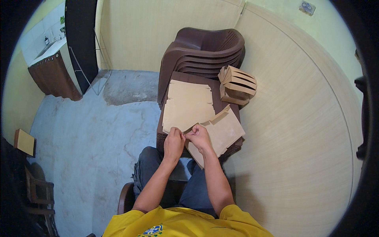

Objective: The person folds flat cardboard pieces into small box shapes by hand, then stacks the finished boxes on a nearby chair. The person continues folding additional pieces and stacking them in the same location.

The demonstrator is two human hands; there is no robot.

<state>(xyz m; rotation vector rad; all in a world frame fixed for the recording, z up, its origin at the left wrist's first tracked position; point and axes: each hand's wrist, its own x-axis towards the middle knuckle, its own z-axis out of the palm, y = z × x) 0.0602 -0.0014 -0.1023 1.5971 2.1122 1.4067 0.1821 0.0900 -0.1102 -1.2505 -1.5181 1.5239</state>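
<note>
Both hands meet right at the near edge of the brown stool (167, 139). The left hand (174, 142) is curled, fingertips pinched on the corner of a flat cardboard sheet (221, 132), and the right hand (198, 137) is closed on that same corner, knuckles up. The sheet lies tilted over the stool's right side, partly overhanging toward the knees. Just beyond it sits a stack of flat cardboard blanks (185, 106). Further back, a pile of folded boxes (237, 83) rests beside the stacked brown chairs (205, 49).
</note>
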